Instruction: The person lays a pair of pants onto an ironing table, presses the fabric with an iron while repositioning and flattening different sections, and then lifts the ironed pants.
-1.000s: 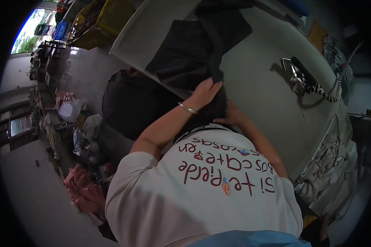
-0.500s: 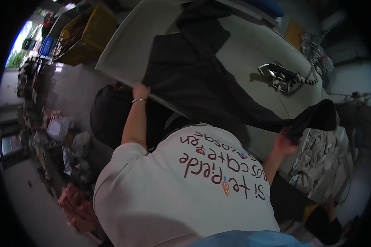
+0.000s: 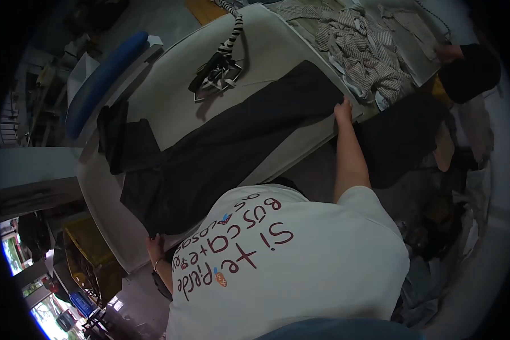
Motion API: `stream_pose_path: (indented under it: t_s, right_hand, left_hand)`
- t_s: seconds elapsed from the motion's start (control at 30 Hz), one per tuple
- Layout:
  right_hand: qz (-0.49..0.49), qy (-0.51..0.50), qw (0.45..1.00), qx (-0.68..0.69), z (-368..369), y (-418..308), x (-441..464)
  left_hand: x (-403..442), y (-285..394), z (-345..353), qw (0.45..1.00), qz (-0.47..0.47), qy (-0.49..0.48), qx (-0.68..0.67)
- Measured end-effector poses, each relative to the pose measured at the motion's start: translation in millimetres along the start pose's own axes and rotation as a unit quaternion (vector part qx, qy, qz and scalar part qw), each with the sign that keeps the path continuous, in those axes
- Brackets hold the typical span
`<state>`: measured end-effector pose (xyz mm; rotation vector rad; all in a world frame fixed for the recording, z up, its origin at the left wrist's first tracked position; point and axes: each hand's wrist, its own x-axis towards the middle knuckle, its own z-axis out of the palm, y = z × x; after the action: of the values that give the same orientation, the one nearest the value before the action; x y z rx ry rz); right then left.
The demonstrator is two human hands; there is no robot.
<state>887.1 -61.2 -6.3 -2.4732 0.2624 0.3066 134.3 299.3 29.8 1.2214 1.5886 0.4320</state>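
Dark trousers point(image 3: 226, 136) lie stretched diagonally over the pale padded table point(image 3: 105, 218), one part folded at the far left. At the lower left, my left hand point(image 3: 155, 247) pinches the cloth edge near the table's front edge, its fingers partly hidden. My right hand point(image 3: 343, 109) grips the narrow end of the trousers at the right, fingers closed on the corner. An iron point(image 3: 216, 76) with a striped cord rests on the table beyond the cloth, touching neither hand.
Crumpled striped fabric point(image 3: 360, 48) is heaped beyond the table's right edge. A co-worker's hand and dark sleeve point(image 3: 467, 71) show at the upper right. A long blue padded piece point(image 3: 105, 82) stands at the upper left, and a yellow crate point(image 3: 96, 249) at the lower left.
The view has swung to the right. The raised end of the trousers now lies flat and extended on the table, with my right hand at its edge. My left hand still holds the other side.
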Motion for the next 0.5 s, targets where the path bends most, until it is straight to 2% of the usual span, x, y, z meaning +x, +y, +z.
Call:
stream_pose_path:
  t_s: [0.03, 0.1, 0.2, 0.27, 0.3, 0.37, 0.43, 0.47, 0.5]
  right_hand:
    - [0.002, -0.018, 1.000, -0.026, -4.2, -4.2, 9.6]
    - [0.003, -0.041, 0.998, -0.051, -0.7, -6.4, 24.4]
    - [-0.031, -0.035, 0.994, -0.101, 2.9, -1.7, 46.9]
    - [-0.051, -0.045, 0.987, -0.143, 4.3, 2.7, 61.5]
    - [-0.056, -0.051, 0.986, -0.148, 10.5, 12.8, 73.6]
    - [-0.135, 0.023, 0.973, -0.187, 36.0, 39.9, 103.1]
    - [-0.133, 0.012, 0.973, -0.190, 32.7, 32.6, 98.3]
    - [-0.120, 0.009, 0.975, -0.187, 27.5, 26.1, 89.6]
    - [-0.128, 0.002, 0.973, -0.191, 23.8, 19.3, 79.8]
  left_hand:
    - [3.1, 6.5, 2.6, 1.000, 0.002, -0.001, 0.003]
    - [12.1, 22.7, 4.9, 0.967, 0.039, -0.052, 0.245]
    - [22.6, 41.0, 11.4, 0.966, 0.078, -0.021, 0.246]
    - [14.5, 71.2, 15.3, 0.965, 0.069, 0.050, 0.249]
    - [16.2, 77.7, 10.1, 0.976, 0.057, 0.080, 0.195]
    - [12.7, 87.7, -5.6, 0.983, 0.034, 0.121, 0.137]
    - [3.6, 97.8, -15.8, 0.993, 0.044, 0.100, -0.049]
    - [6.7, 93.3, -20.0, 0.992, 0.037, 0.109, -0.053]
    - [9.0, 88.5, -25.8, 0.985, 0.039, 0.122, -0.116]
